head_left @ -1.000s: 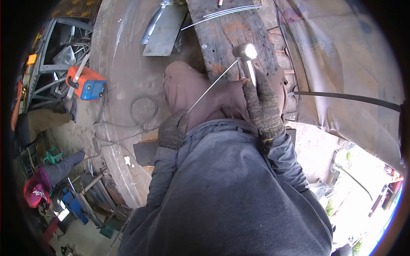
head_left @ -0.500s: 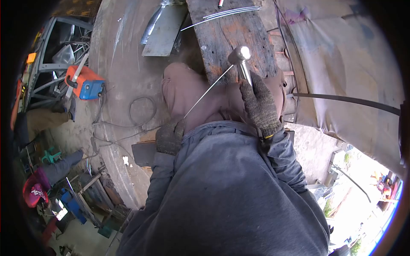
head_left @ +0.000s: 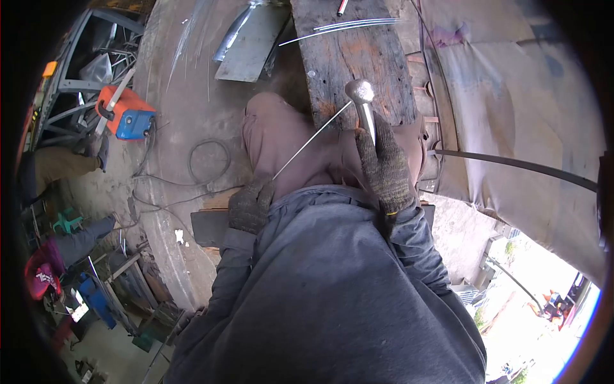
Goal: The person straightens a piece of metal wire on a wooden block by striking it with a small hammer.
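In my gloved right hand [head_left: 387,169] I grip a hammer [head_left: 364,115] by its metal handle. Its shiny rounded head [head_left: 359,91] is over the near end of a scorched wooden plank [head_left: 352,54]. My left hand [head_left: 249,208], also gloved, is closed by my left thigh on one end of a thin straight metal rod [head_left: 312,139]. The rod slants up across my lap, its far tip right beside the hammer head in this view. Several similar thin rods [head_left: 358,24] lie across the plank's far part, below a red-and-white stick-like item [head_left: 342,8].
Bent sheet metal [head_left: 252,54] lies left of the plank. An orange-and-blue machine [head_left: 126,114] stands farther left, its cable [head_left: 211,150] looped on the floor. Other people's legs [head_left: 67,169] show at the left edge. A dark strip [head_left: 511,163] stretches across the grey sheeting [head_left: 492,96] at right.
The camera view has shifted slightly. My right hand and the hammer have come a little down and left, the head closer to the rod's tip. Both hands keep their holds.
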